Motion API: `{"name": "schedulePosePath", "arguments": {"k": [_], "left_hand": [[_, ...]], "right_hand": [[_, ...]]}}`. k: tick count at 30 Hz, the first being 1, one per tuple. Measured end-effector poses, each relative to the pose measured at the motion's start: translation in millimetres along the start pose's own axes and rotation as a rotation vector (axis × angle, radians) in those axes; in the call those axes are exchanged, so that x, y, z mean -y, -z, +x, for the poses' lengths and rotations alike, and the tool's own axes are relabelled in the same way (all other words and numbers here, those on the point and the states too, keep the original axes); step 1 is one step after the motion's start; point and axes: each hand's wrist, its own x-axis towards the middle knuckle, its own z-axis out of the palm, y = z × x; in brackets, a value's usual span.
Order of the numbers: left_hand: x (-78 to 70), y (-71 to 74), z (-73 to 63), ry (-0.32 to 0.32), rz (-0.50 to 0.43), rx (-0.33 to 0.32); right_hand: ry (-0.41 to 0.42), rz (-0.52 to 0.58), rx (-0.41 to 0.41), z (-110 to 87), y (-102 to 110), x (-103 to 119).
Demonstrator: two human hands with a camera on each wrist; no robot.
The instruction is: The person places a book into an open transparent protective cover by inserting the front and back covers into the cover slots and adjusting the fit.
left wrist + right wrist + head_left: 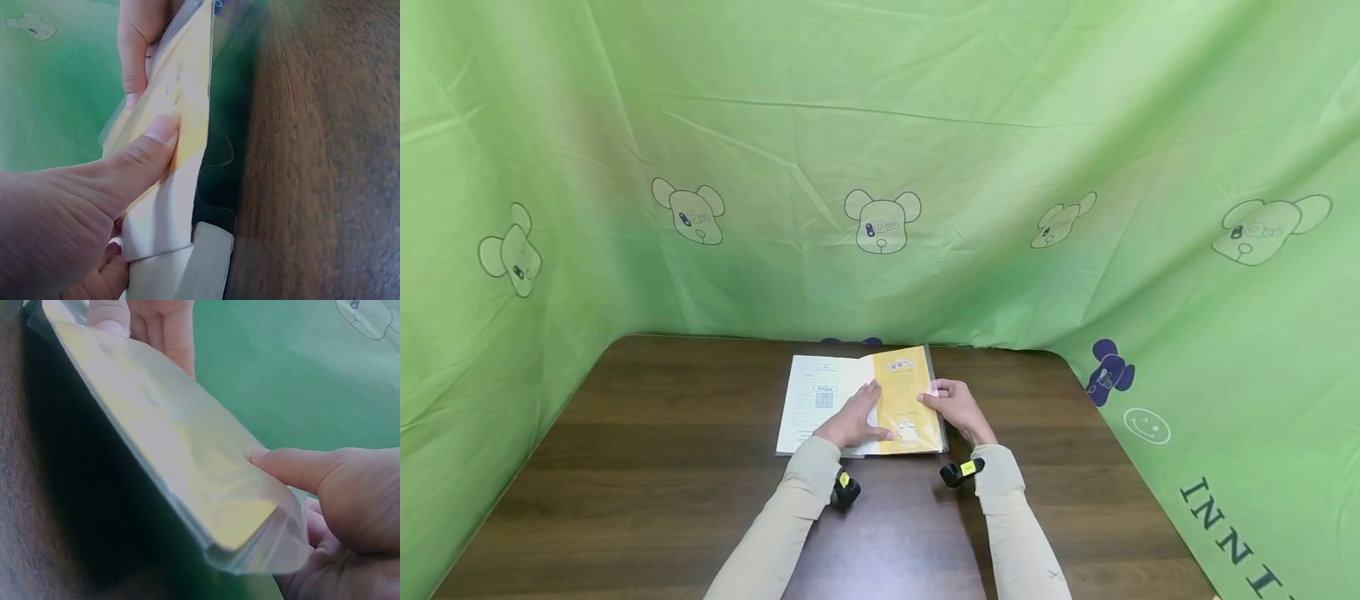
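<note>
An open book point(805, 417) in a clear plastic cover point(262, 550) lies on the table, with a white printed page at left and a yellow page point(898, 387) at right. My left hand point(852, 418) lies across the fold, its fingers extended and its thumb point(140, 156) pressed flat on the yellow side. At the book's right edge, my right hand point(958, 408) pinches the yellow side and its clear cover, thumb on top and fingers behind. The clear film sticks out past the yellow edge in the right wrist view.
The brown wooden table point(662, 483) spreads around the book. Green cloth point(775, 167) printed with bear heads hangs behind it and along both sides. Each wrist carries a small black camera point(846, 488) on a strap.
</note>
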Motion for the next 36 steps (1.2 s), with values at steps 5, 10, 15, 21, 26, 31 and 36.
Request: {"name": "schedulePosePath", "arguments": {"k": [5,10,15,21,26,31,36], "left_hand": [[6.0,2.7,0.0,-0.037,-0.038,-0.001],[13.6,7.5,-0.2,-0.030,-0.109,0.011],[17.2,13.6,-3.7,0.009,-0.211,-0.014],[11.8,21.8,-11.5,-0.037,-0.155,-0.061],[5.2,25.8,-13.5,-0.099,-0.142,-0.124],[-1.0,27.1,-11.9,-0.117,-0.213,-0.190],[-5.4,28.6,-10.1,-0.124,-0.354,-0.360]], "right_hand": [[0.014,-0.012,-0.040,2.3,-2,-4],[0.030,-0.007,-0.037,1.4,-5,0],[0.056,0.045,-0.017,-1.0,-10,12],[0.118,0.131,-0.029,0.2,-23,25],[0.154,0.165,-0.011,0.2,-38,34],[0.196,0.184,-0.008,-0.9,-54,41],[0.238,0.184,0.020,-1.5,-70,42]]}}
